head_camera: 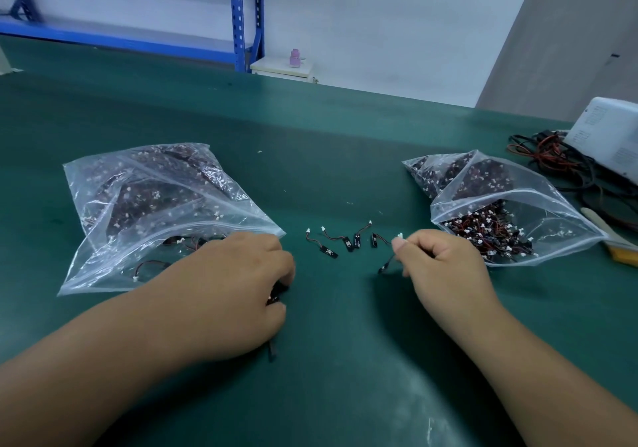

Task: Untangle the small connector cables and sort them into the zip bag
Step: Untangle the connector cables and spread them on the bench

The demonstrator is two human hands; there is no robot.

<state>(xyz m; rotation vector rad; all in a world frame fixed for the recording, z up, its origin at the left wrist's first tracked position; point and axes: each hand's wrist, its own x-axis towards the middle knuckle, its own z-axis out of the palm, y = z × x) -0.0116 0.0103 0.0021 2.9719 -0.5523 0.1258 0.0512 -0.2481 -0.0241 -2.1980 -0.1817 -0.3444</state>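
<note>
We start with the green table (345, 142), which carries everything. On it lie two clear zip bags, well apart. The left bag (145, 198) holds dark packed bundles at the back and only a few loose cables near its mouth. The right bag (518, 205) gapes open toward the person, and a dense tangle (490, 232) of red-and-black cables with white plugs fills its front.

The left hand (234, 284) rests on the table just beside the left bag's mouth, its fingers curled down over a bunch of cables (276, 296); one black end sticks out below the hand. The right hand (445, 263) sits just in front of the right bag, with thumb and forefinger pinching a single cable (388, 262) near its white plug and the other fingers folded in.

Between the hands a short row of freed cables (348, 241) lies on the table, each apart from its neighbour.

We judge the work to be far from finished. A handful are separated and not yet bagged, a few seem to be in the left bag, which we take to be the one being filled, and the big tangle on the right is left to do.
</note>
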